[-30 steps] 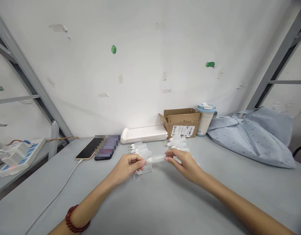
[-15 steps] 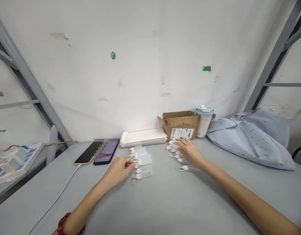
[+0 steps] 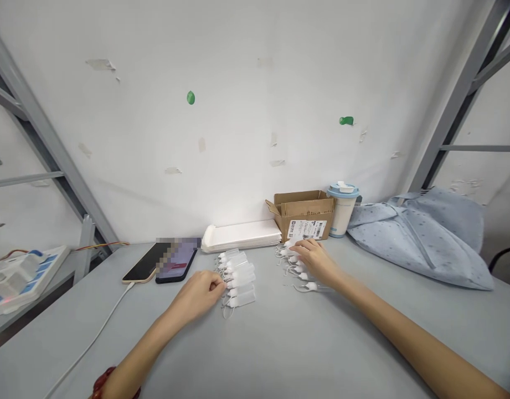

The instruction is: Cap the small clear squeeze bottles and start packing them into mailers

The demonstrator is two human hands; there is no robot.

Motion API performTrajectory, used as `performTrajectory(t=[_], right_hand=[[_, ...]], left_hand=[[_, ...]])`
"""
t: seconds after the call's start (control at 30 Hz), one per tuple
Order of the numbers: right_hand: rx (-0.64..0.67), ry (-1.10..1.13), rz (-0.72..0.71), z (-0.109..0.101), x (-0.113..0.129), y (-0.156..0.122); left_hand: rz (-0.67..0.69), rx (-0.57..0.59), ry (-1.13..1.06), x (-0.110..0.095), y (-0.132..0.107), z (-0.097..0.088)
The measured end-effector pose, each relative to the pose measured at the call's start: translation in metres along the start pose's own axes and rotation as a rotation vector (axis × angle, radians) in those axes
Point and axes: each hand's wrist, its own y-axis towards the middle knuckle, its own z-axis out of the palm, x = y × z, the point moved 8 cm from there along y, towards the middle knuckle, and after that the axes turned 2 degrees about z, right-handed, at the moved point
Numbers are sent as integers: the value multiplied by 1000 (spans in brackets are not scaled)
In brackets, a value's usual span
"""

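Note:
A row of small clear plastic bottles with white tips (image 3: 242,300) and thin looped strands lies left of the middle of the table. At the left end of that row is my left hand (image 3: 200,295), thumb and fingers pinched together. Whatever is between those fingertips is hidden. A second group of similar bottles (image 3: 308,287) lies to the right, their tips pointing left. Over the far part of this group reaches my right hand (image 3: 317,260), palm down with fingers stretched out, covering several bottles.
Behind the bottles stand a stack of white flat packs (image 3: 242,234), an open cardboard box (image 3: 307,219) and a lidded cup (image 3: 343,213). Blue cloth (image 3: 421,238) lies at right. Two phones (image 3: 144,265), a white cable (image 3: 101,327) and a power strip (image 3: 42,271) are at left.
My right hand has shifted slightly over the right group, uncovering more of the nearer bottles' tips. My left hand stays by its row. The whole view has moved a little.

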Motion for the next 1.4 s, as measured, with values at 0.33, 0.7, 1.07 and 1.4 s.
performTrajectory(t=[0.33,0.7,1.07,1.4], right_hand=[[-218,187,65,-39,-4,1],[-44,808,295,-72,39,-10],[121,897,262,-65,63,-14],[123,929,284,-65,60,-13]], left_hand=[[48,-139,-42,-9,-5,-7],[76,42,-471,-41,-19,18],[82,210,-802,-49,-19,25],[57,330,-750,-47,-23,35]])
